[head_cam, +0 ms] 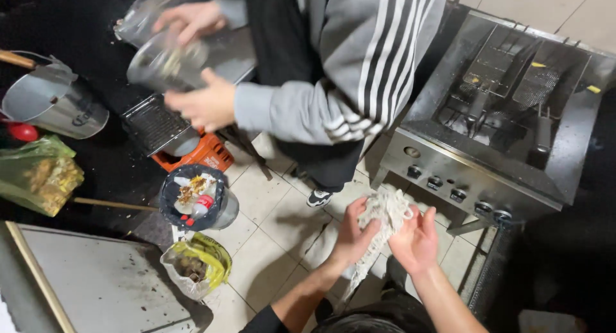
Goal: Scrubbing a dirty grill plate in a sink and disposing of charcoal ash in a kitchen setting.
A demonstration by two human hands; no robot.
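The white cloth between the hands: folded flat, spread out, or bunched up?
Bunched up. The white cloth is crumpled between the left hand and right hand, one end trailing down.

The cloth (384,217) is a whitish, coarse-woven rag, crumpled into a loose wad at its top, with a narrow tail hanging down below. It sits in front of the fryer (507,115), just below the knob panel and above the tiled floor. The left hand (355,238) clasps it from one side and the right hand (417,242) from the other, both touching it.
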